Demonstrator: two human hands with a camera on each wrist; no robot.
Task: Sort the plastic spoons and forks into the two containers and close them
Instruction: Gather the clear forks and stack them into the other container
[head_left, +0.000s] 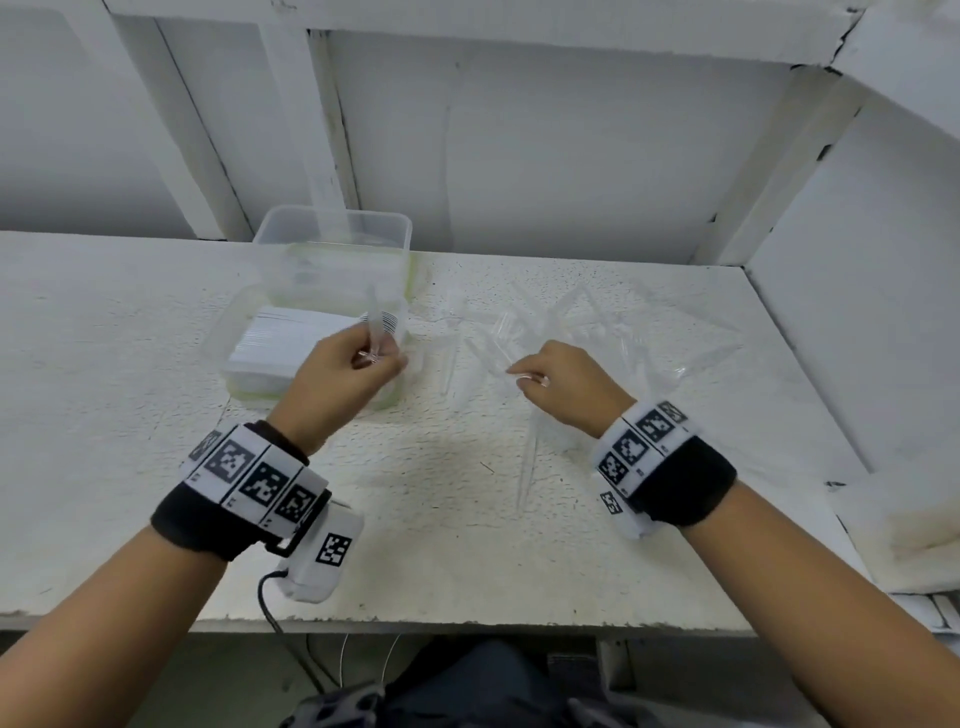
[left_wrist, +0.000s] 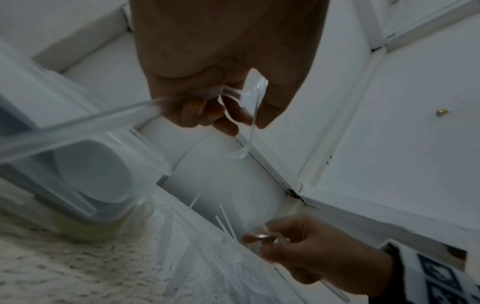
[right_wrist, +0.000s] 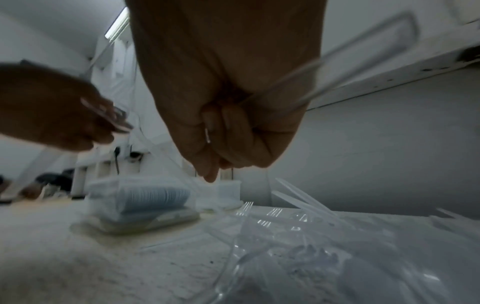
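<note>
Cutlery is in both my hands. My left hand (head_left: 347, 370) is clenched around clear plastic pieces; in the left wrist view one of them shows fork tines (left_wrist: 255, 86) beside my thumb, and a long handle sticks out to the side. My right hand (head_left: 561, 384) pinches another clear utensil (right_wrist: 345, 67) with curled fingers; whether it is a spoon or a fork I cannot tell.

The near container (head_left: 311, 353) lies directly under and just beyond my left fingers, with its long side running away to my left. The far container (head_left: 335, 260) stands behind it, touching or almost touching, further from my fingers. Neither shows a lid on top, as far as I see.

The loose pile of spoons and forks (head_left: 597, 332) spreads on the table (head_left: 130, 389) just ahead of my right fingers and to their right. So my left hand is the nearer one to the containers, and I judge it should drop its piece first.
</note>
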